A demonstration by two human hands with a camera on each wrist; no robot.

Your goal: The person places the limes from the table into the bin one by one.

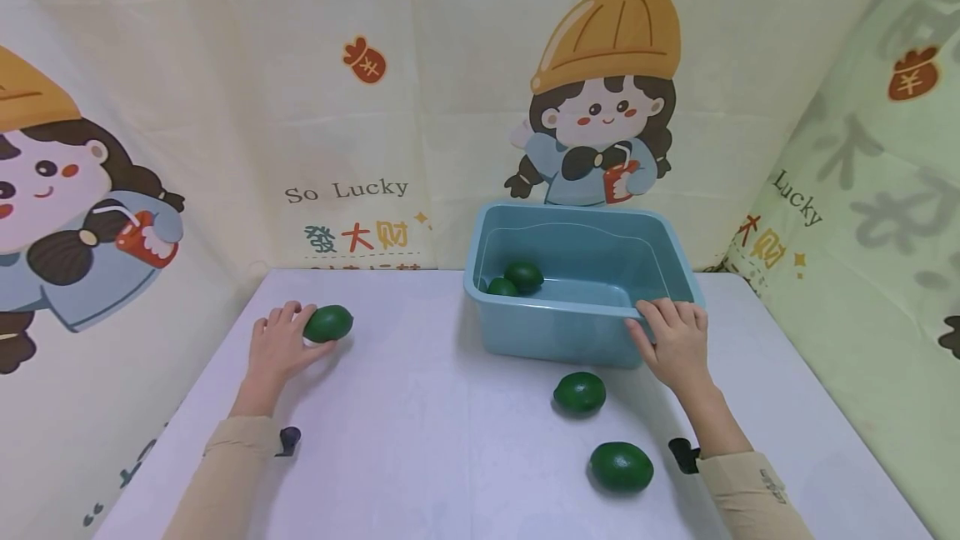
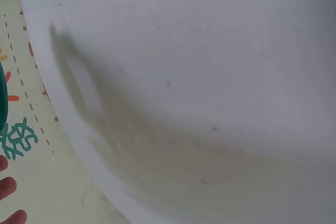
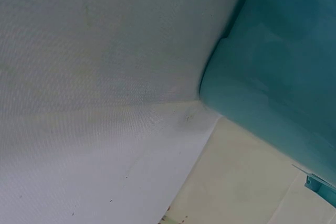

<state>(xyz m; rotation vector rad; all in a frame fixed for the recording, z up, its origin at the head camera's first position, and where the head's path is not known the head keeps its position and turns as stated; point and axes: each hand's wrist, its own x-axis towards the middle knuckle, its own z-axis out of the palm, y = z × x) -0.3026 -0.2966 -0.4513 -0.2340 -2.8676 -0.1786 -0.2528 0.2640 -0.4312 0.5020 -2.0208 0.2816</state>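
Fingers of the left hand (image 1: 279, 346) curl around a green avocado (image 1: 328, 323) lying on the white table (image 1: 420, 440), far left. The right hand (image 1: 675, 342) grips the near rim of the blue tub (image 1: 555, 332), fingers hooked over its edge. Two avocados (image 1: 514, 280) sit inside the tub; two more avocados (image 1: 579, 393) lie on the table just before it.

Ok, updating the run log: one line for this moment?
left hand grips green avocado | right hand holds blue plastic tub rim

Blue tub (image 3: 273, 66) on white table (image 3: 94, 77)
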